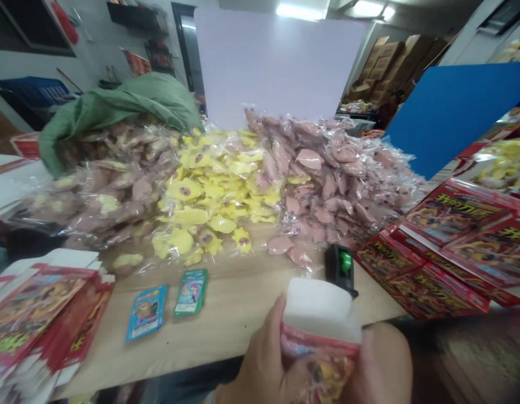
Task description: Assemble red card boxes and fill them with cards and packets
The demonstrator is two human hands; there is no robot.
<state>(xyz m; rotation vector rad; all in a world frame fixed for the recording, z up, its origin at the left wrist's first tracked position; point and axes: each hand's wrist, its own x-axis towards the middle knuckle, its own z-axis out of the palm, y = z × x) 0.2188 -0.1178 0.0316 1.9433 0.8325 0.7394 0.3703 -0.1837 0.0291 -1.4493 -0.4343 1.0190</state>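
Note:
My left hand and my right hand grip a small red printed carton from either side, low in the view. Its white inner flap stands open at the top. Just past the carton, a black tape dispenser with a green core stands on the wooden table. A blue card and a green card lie flat to the left of my hands.
Heaps of plastic-bagged yellow and pink soft items cover the table's far side. Stacks of flat red printed cartons lie left and right. A green sack and a blue board rise behind them.

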